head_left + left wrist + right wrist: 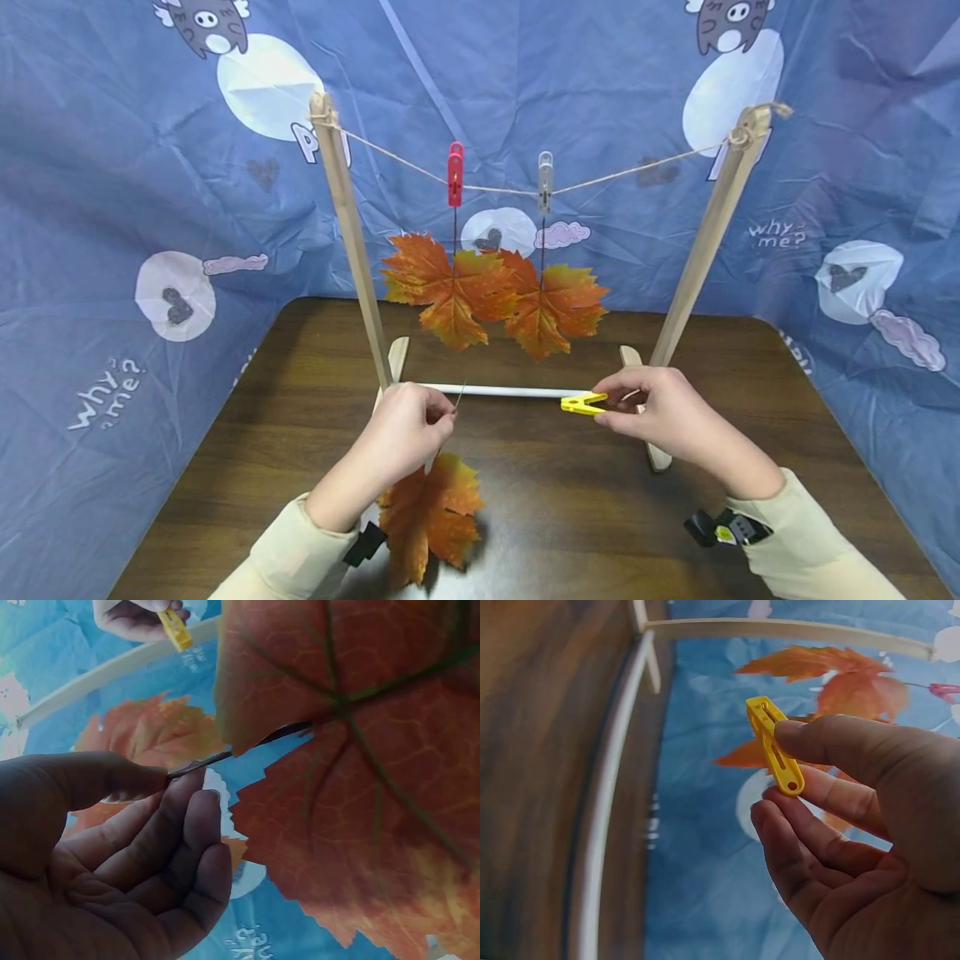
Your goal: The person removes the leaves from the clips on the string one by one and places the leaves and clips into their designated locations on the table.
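My left hand (pixel 411 423) pinches the thin stem of an orange maple leaf (pixel 431 521), which hangs below the fingers over the table. The left wrist view shows that stem (pixel 277 735) between thumb and forefinger, with the leaf's veined face close to the camera. On the right, my other hand (pixel 660 408) holds a yellow clothespin (pixel 583 404) between thumb and fingers, apart from the leaf. Two more maple leaves hang on a string (pixel 502 191), one by a red clothespin (pixel 455 175), the other by a grey clothespin (pixel 545 182).
The string runs between a left wooden post (pixel 348 225) and a right wooden post (pixel 708 237). A white rod (pixel 502 391) joins their feet low down. The frame stands on a brown wooden table (pixel 600 517), with a blue printed cloth (pixel 517 83) behind and at both sides.
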Demonstrator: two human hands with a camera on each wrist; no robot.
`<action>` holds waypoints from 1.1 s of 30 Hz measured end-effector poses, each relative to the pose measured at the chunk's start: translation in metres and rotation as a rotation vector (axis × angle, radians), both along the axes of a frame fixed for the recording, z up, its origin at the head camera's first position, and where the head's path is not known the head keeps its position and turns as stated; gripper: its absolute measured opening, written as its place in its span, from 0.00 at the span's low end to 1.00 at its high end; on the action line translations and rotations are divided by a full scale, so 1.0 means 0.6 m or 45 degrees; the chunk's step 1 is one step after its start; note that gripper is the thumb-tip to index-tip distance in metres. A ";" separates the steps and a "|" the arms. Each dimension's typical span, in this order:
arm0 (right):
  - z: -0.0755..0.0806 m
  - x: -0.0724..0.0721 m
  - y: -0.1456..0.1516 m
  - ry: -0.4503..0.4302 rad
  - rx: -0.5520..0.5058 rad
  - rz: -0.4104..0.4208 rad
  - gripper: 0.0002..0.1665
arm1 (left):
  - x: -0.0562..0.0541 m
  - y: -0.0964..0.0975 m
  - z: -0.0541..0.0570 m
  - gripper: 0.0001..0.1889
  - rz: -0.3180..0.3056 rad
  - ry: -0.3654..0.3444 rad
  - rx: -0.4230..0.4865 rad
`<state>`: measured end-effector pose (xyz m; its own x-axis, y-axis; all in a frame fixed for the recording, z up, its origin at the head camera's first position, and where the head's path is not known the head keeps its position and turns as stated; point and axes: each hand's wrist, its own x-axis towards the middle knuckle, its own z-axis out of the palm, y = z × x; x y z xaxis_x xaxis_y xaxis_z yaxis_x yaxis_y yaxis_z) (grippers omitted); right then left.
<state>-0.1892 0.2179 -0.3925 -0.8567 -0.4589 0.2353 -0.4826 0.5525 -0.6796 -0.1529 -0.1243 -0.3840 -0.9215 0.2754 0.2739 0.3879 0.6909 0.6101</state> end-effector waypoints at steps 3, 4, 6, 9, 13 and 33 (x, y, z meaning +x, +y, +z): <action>-0.019 -0.003 -0.001 -0.001 0.014 -0.006 0.14 | -0.003 -0.003 -0.011 0.08 0.006 -0.031 -0.033; -0.025 -0.004 -0.001 -0.005 0.023 -0.009 0.14 | -0.005 -0.003 -0.015 0.08 0.005 -0.040 -0.040; -0.036 -0.007 0.000 -0.023 0.033 -0.018 0.14 | -0.006 -0.005 -0.022 0.08 0.003 -0.071 -0.044; -0.052 -0.011 0.000 -0.041 0.042 -0.021 0.14 | -0.009 -0.007 -0.034 0.08 0.002 -0.117 -0.051; -0.070 -0.015 -0.001 -0.081 0.058 -0.020 0.14 | -0.013 -0.006 -0.048 0.08 -0.001 -0.180 -0.063; -0.135 -0.032 0.002 -0.096 0.236 -0.074 0.10 | -0.029 0.004 -0.107 0.09 -0.044 -0.270 -0.128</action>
